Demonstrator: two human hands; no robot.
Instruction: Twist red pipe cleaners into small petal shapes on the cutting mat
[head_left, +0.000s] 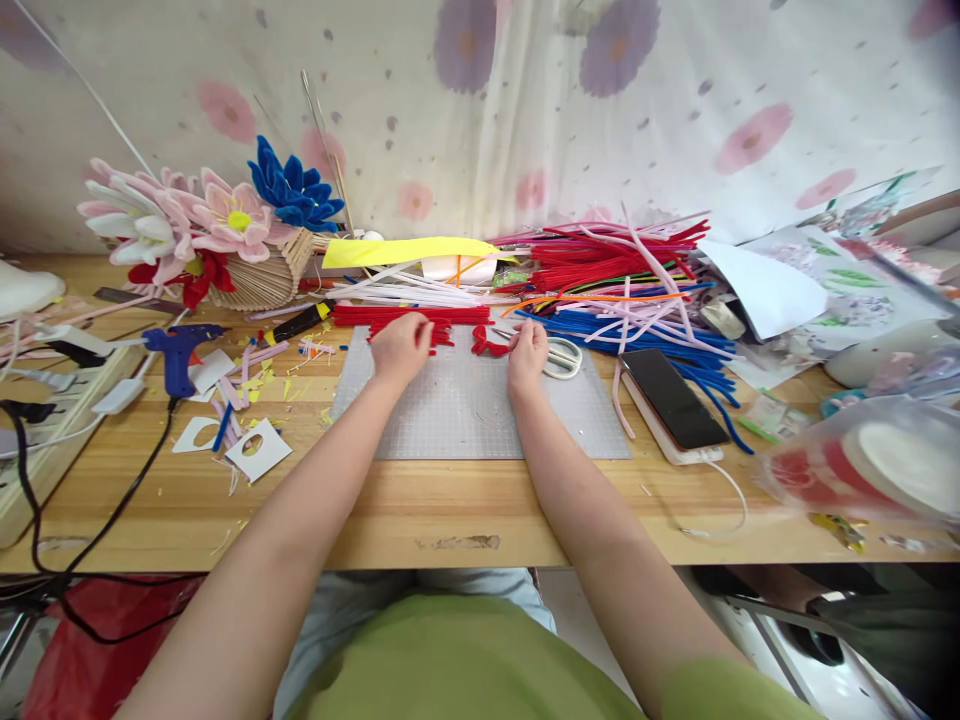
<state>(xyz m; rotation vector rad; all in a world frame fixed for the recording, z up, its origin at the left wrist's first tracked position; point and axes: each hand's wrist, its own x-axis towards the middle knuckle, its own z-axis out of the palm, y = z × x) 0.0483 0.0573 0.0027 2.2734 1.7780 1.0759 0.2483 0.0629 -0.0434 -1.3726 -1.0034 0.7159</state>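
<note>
My left hand (403,349) is closed over the left part of a grey cutting mat (450,430), at a pile of short red pipe cleaners (442,332); what its fingers grip is too small to make out. Fingers pinched together, my right hand (529,352) is beside a small red piece (489,345) that lies between the hands; whether they hold something is hidden. White-handled scissors (564,358) rest just right of it. Longer red pipe cleaners (360,315) lie along the mat's back edge.
Behind lie heaps of red (600,262) and blue pipe cleaners (645,335) and a yellow strip (409,251). At right are a phone (673,398) and a bagged cup (892,465). A blue glue gun (180,358), power strip (67,430) and fuzzy flowers (232,215) stand left.
</note>
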